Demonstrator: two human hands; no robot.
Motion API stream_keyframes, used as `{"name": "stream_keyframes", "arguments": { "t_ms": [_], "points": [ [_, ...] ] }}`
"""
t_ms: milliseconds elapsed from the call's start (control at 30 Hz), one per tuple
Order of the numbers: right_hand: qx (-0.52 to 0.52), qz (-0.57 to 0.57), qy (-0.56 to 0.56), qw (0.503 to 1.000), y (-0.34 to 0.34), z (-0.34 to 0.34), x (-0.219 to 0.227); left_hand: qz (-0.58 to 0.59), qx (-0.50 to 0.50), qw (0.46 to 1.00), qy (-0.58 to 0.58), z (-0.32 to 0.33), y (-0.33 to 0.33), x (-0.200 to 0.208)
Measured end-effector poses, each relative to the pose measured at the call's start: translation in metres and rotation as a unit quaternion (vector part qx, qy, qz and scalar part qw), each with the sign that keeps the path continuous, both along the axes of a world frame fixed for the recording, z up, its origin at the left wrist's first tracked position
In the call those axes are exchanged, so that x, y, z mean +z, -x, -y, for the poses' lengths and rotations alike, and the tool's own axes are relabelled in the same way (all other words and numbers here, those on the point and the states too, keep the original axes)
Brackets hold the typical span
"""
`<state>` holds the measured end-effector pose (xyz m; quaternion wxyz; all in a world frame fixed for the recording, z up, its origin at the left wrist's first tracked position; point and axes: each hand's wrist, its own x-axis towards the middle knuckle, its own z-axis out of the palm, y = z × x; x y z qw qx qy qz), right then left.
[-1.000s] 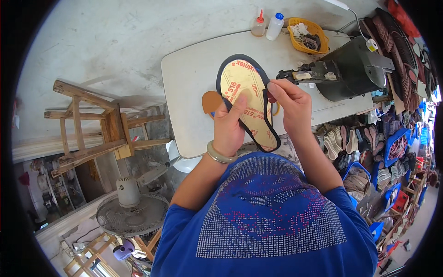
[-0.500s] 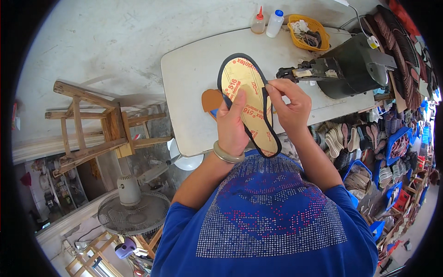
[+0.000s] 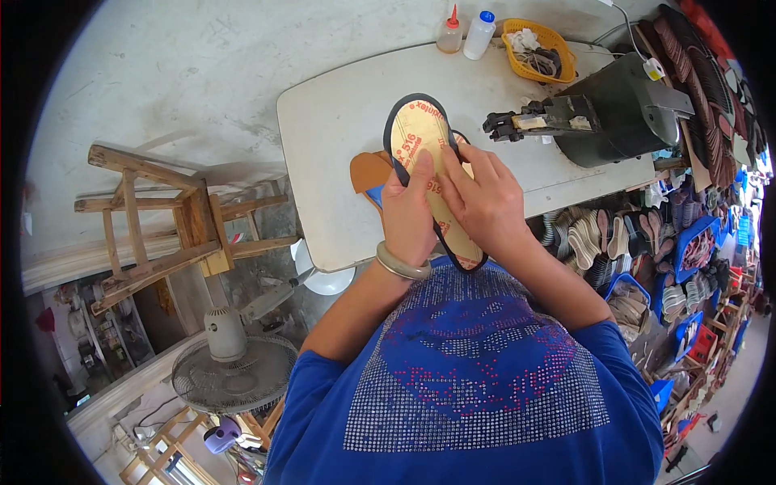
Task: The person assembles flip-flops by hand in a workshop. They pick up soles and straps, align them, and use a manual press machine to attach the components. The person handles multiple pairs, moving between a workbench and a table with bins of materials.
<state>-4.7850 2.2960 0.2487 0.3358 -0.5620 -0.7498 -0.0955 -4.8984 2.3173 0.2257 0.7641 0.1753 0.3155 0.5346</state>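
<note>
A cream insole [image 3: 416, 129] with red print and a black edging strip is held up over the near side of the table. My left hand [image 3: 406, 214] is closed round its left edge, thumb flat on the printed face. From the right, my right hand [image 3: 491, 194] grips the insole at its narrow middle, its thumb and fingers pressed on the face near the edging and covering part of it. Behind it, partly hidden, shows the rim of another dark-edged piece. A brown sole piece [image 3: 368, 174] with a blue part lies on the table, left of the insole.
On the white table [image 3: 323, 113] stand a red-tipped bottle [image 3: 449, 35], a blue-capped bottle [image 3: 480, 36], a yellow basket [image 3: 566, 71] and a dark green machine [image 3: 610, 113]. A wooden stool [image 3: 190, 218] and a fan [image 3: 230, 364] are at left. Many soles [image 3: 594, 242] crowd the right.
My right hand has moved left from the insole's right edge, where it pinched the edging, and its fingers now lie over the insole's middle. The left hand keeps its hold.
</note>
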Motion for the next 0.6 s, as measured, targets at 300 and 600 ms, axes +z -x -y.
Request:
{"name": "stream_keyframes", "arguments": {
  "t_ms": [300,600],
  "points": [
    [-0.012,-0.66,0.235,0.713,-0.032,-0.011,-0.006,0.043,-0.099,0.994,-0.004,-0.012,0.004,0.001],
    [0.076,-0.822,0.313,0.47,-0.043,-0.018,-0.02,0.033,-0.124,0.991,-0.023,-0.019,-0.001,-0.003]
  ]
}}
